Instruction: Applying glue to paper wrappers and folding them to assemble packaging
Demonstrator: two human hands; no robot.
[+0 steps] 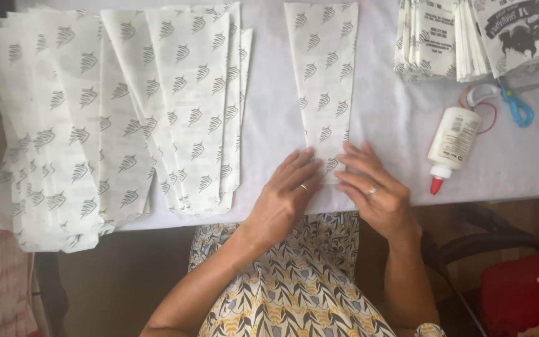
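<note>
So there's this long tapered paper piece [322, 81] with a little leaf-ish print, lying flat on the white table [519, 168] a bit right of centre in the frame, wide end at the top edge and narrow end down by the table's near edge. Both hands are flat on that narrow end. The left hand [286, 190] sits on its lower left corner, fingers straight and close together, pressing down, ring on one finger. The right hand [372, 190] is on the lower right corner, fingers slightly fanned and also flat on the paper, ring too. Not pinching anything, just palms-down pressing.

Just beside, filling the upper left of the frame, there's a big overlapping fan of the same printed pieces [113, 112]. Over at the right, a white glue bottle with a red tip [451, 145] lies on its side, blue-handled scissors [514, 100] just above it, and stacks of printed paper bags [469, 34] in the upper right corner.
</note>
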